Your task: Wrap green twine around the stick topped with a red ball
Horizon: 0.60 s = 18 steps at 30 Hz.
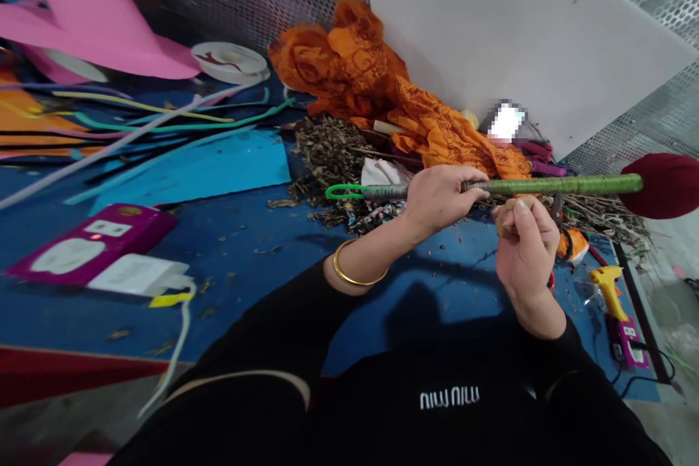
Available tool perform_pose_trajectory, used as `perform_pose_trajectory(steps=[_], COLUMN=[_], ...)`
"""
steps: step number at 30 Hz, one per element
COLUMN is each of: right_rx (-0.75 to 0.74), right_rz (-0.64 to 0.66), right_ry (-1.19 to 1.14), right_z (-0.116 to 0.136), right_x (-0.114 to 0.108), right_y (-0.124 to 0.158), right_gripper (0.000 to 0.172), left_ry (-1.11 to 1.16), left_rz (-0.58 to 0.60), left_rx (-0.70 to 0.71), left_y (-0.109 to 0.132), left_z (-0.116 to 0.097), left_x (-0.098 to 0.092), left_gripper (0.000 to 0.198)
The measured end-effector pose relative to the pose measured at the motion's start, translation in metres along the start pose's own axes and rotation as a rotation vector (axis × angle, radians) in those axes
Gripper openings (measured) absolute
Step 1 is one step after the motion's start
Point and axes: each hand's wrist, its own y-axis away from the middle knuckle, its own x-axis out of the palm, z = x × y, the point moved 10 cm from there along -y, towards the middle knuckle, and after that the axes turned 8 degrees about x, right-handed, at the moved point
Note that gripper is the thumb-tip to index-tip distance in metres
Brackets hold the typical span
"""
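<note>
My left hand is wrapped round a long wrapped stick held level above the table. Its right part is bright green, the part near my hand greyish brown, and a green loop sticks out at its left end. A dark red rounded head sits on the right end. Just below the stick, my right hand is closed in a pinch, its fingertips together. Something small and brownish may be between them, but I cannot make it out. Dark and red parts of a tool show behind this hand, mostly hidden.
Dried plant scraps and an orange patterned cloth lie behind the stick. At left are a purple power strip with a white charger, blue sheet and coloured strips. A yellow glue gun lies right, near a lit phone.
</note>
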Motion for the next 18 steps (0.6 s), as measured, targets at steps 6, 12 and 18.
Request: perform_pose_trajectory(steps=[6,12,18], right_rx=[-0.141,-0.453,-0.427], right_rz=[0.054,-0.030,-0.063], right_ry=[0.075,0.549,0.656], right_z=[0.017,0.048,0.043], right_x=[0.000,-0.016,-0.024], right_y=[-0.006,-0.014,-0.021], right_gripper=[0.031,0.030,0.027], left_ry=[-0.073,-0.175,-0.250], left_rz=[-0.012,-0.003,0.023], left_rx=[0.043,0.141,0.203], left_y=[-0.002,0.003,0.005], left_z=[-0.001,-0.012,-0.016], left_x=[0.000,0.002,0.009], left_gripper=[0.028,0.025,0.025])
